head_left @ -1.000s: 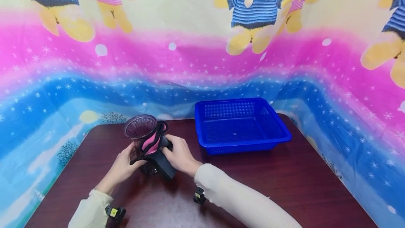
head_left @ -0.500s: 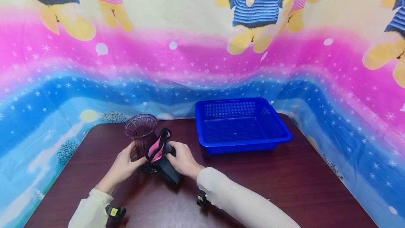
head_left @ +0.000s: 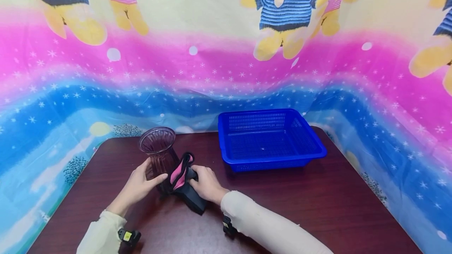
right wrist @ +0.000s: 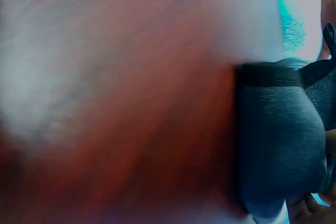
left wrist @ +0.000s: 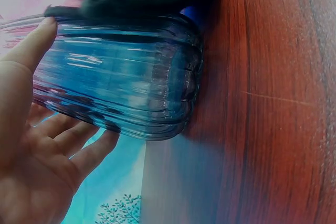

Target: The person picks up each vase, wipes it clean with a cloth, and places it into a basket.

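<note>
A clear purple glass vase (head_left: 160,164) with a fluted body and flared rim leans slightly in my left hand (head_left: 135,185). The thumb lies along one side of the glass and the fingers along the other; the left wrist view shows this vase (left wrist: 115,72) close to the tabletop. My right hand (head_left: 208,185) grips a dark grey fabric piece (head_left: 192,199) with black trim and pink lining, just right of the vase. In the right wrist view the grey fabric (right wrist: 281,140) hangs as a broad padded flap. Its exact kind is unclear.
A blue plastic basket (head_left: 275,164) with slotted walls stands at the back right of the dark red-brown table (head_left: 300,207). A patterned cloth backdrop (head_left: 212,77) with printed bears surrounds the table's back and sides.
My right hand has moved down and to the right with the fabric piece, uncovering more of the vase. The left hand stays in place around the glass.
</note>
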A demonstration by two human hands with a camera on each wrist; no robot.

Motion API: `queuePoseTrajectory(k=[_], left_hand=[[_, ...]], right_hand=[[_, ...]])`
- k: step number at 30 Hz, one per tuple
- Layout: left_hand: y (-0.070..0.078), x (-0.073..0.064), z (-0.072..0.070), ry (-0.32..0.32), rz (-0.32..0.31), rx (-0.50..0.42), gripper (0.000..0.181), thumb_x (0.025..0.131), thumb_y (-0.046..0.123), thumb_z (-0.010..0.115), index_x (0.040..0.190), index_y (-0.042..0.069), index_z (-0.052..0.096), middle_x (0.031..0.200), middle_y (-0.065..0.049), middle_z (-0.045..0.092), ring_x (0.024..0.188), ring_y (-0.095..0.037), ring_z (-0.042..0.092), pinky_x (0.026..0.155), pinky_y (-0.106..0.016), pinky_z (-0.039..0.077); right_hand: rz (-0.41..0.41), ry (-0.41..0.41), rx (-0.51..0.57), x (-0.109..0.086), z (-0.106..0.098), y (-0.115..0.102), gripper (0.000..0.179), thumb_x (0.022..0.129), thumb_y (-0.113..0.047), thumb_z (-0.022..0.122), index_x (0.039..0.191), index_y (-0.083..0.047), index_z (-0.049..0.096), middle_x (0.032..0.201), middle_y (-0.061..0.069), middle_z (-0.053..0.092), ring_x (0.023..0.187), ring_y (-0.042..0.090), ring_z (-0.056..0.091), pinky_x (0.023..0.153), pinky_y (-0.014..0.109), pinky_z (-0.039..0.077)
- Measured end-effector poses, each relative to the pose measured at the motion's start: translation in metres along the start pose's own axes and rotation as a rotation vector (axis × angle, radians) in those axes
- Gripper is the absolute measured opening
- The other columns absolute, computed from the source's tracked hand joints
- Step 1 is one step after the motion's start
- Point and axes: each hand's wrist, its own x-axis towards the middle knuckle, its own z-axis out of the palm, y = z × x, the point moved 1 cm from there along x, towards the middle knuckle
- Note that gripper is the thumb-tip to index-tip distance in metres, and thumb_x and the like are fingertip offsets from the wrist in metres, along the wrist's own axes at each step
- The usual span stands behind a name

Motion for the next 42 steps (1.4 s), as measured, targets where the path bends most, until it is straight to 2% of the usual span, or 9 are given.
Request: queuePoseTrajectory(k=[7,15,20,24,35,42], left_hand=[[-0.001,0.000,0.001,-0.005,-0.017,0.002,0.080,0.095,0.034,0.071,0.152,-0.006,0.033,0.147,-0.034,0.049,0.132,-0.046,0.056,0.104,-0.056,0.049],[-0.001,0.000,0.000,-0.005,-0.002,-0.002,0.078,0.096,0.032,0.070,0.152,-0.007,0.033,0.146,-0.034,0.050,0.130,-0.046,0.057,0.103,-0.056,0.050],[0.001,0.001,-0.002,-0.011,0.005,0.014,0.077,0.097,0.027,0.069,0.152,-0.010,0.031,0.145,-0.038,0.048,0.129,-0.049,0.056,0.103,-0.057,0.050],[0.002,-0.001,-0.003,-0.024,0.009,0.035,0.076,0.097,0.025,0.068,0.152,-0.010,0.030,0.146,-0.038,0.047,0.130,-0.051,0.055,0.102,-0.058,0.050],[0.002,-0.001,-0.002,-0.003,0.022,0.037,0.067,0.094,0.014,0.069,0.148,-0.009,0.036,0.141,-0.035,0.054,0.127,-0.048,0.059,0.100,-0.055,0.052],[-0.002,-0.001,-0.001,0.011,0.072,0.053,0.065,0.092,0.021,0.076,0.143,-0.002,0.044,0.135,-0.027,0.062,0.120,-0.041,0.066,0.098,-0.053,0.054]], right_hand=[[0.012,-0.012,-0.009,-0.002,0.006,0.007,0.014,0.086,-0.009,0.073,0.098,-0.015,0.071,0.083,-0.004,0.071,0.075,0.005,0.059,0.068,0.018,0.048],[0.004,0.008,0.021,0.002,0.002,0.003,0.014,0.087,-0.010,0.071,0.099,-0.017,0.073,0.083,-0.006,0.072,0.073,0.003,0.057,0.066,0.016,0.045],[-0.018,0.029,0.039,0.006,-0.005,-0.004,0.016,0.090,-0.013,0.069,0.105,-0.018,0.073,0.089,-0.006,0.074,0.078,0.007,0.061,0.068,0.016,0.045],[-0.030,0.047,0.054,0.009,-0.011,-0.012,0.017,0.089,-0.012,0.068,0.105,-0.018,0.073,0.088,-0.006,0.073,0.077,0.008,0.063,0.069,0.016,0.045],[-0.060,0.077,0.077,0.021,-0.030,-0.035,0.015,0.090,-0.013,0.069,0.104,-0.018,0.073,0.087,-0.005,0.072,0.073,0.005,0.058,0.067,0.015,0.044],[-0.086,0.097,0.095,0.024,-0.040,-0.048,0.008,0.091,-0.014,0.069,0.098,-0.018,0.070,0.081,-0.006,0.067,0.070,0.004,0.053,0.064,0.015,0.042]])
